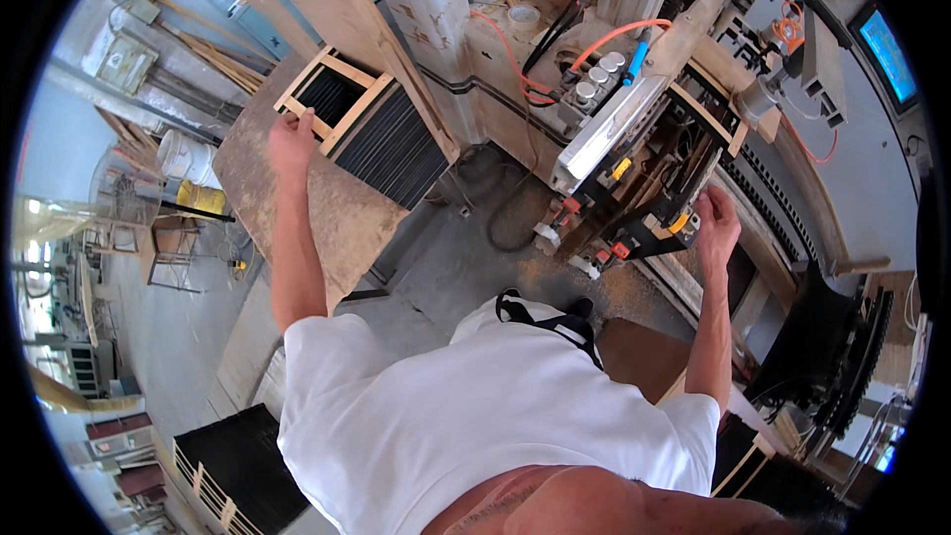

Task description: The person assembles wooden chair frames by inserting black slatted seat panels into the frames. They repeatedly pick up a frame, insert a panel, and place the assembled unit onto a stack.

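Observation:
My left hand (291,146) is closed on the near left corner of a light wooden frame (359,117). This frame lies against a stack of dark panels (394,151) on a worn brown tabletop (327,208). On the other side, my right hand (717,226) is at the edge of a machine with clamps (634,200). Its fingers are bent together beside a black part with a yellow piece (681,222). What those fingers hold, if anything, is too small to make out. Another light wooden strip (705,117) lies across the machine's far end.
A tall wooden board (347,15) leans behind the stack. Orange hoses (619,40) run over the machine, and a lit screen (885,54) stands at the far right. Buckets (188,159) stand at left. Sawdust (540,272) and a dark hose (500,223) lie on the floor.

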Tool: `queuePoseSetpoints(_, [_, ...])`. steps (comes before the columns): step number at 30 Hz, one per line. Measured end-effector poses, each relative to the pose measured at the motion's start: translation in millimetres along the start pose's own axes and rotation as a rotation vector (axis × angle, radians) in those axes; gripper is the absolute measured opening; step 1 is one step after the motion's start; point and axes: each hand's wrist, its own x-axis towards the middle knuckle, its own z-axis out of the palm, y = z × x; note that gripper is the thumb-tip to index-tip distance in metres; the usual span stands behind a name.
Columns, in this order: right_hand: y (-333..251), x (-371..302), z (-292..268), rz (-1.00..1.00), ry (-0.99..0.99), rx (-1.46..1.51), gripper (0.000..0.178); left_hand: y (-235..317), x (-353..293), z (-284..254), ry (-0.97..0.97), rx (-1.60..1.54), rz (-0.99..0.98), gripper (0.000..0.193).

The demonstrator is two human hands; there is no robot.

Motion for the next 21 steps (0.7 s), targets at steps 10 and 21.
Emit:
queuePoseSetpoints(10, [24,-65,-14,0.132,0.118,0.123,0.023,81,-56,20,-0.224,0.031,0.369,0.045])
queuePoseSetpoints(21, [115,-162,-160,0.247,0.4,-0.017,0.031,82,-59,34,-0.07,0.05,0.551,0.046])
